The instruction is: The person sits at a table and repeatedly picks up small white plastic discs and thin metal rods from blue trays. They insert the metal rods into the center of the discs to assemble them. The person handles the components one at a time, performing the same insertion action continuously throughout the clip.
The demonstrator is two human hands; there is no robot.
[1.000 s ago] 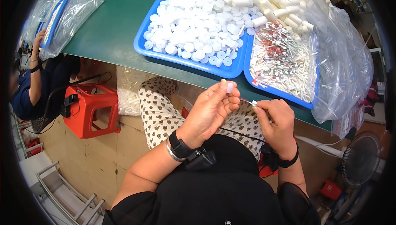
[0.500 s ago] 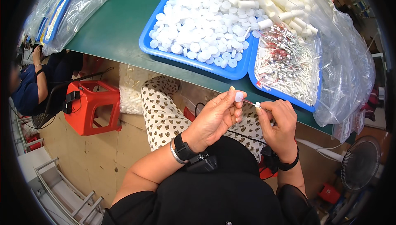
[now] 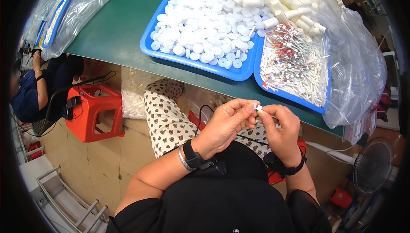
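Close together over my lap, just below the table edge, both hands are pinched. My left hand (image 3: 230,121) grips a white plastic disc, now mostly hidden by the fingertips. Between the thumb and forefinger of my right hand (image 3: 281,125) is a small white connector-like piece (image 3: 259,108), touching or nearly touching the left fingertips. A large blue tray (image 3: 147,47) on the table holds many white plastic discs (image 3: 200,28). To its right, a smaller blue tray (image 3: 294,101) contains thin white sticks and pieces with red wires (image 3: 292,45).
White foam-like cylinders (image 3: 273,4) lie in a clear plastic bag (image 3: 356,57) behind the trays. A green table (image 3: 115,28) spans the top. Left of my legs stands a red stool (image 3: 94,113), near a seated person (image 3: 30,89). A fan (image 3: 373,164) is at the right.
My hands have come together; the left has tipped inward, hiding the disc that showed before. The right has shifted slightly left with the small white piece. The view has shifted a little.
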